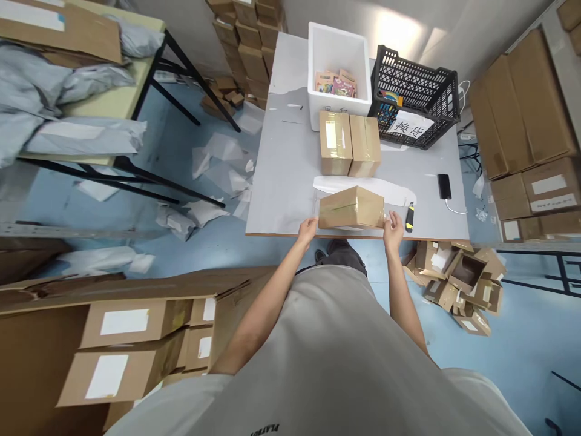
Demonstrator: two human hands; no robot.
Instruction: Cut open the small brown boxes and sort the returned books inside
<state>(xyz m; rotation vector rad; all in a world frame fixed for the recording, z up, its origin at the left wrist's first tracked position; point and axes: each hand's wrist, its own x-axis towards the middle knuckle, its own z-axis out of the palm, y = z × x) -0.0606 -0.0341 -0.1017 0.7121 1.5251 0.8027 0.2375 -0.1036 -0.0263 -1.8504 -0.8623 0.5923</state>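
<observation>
Box (350,209): stiff, likely light | best held at ends | left hand (308,231), right hand (393,232) apart, flanking it, grip unclear

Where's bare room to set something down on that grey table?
The table's left side, between its edge and the two adjoining boxes. Less room: between them and the phone, in front of the black crate. Crowded: the back, from white bin to crate, and front middle, where left hand and right hand flank a box.
</observation>
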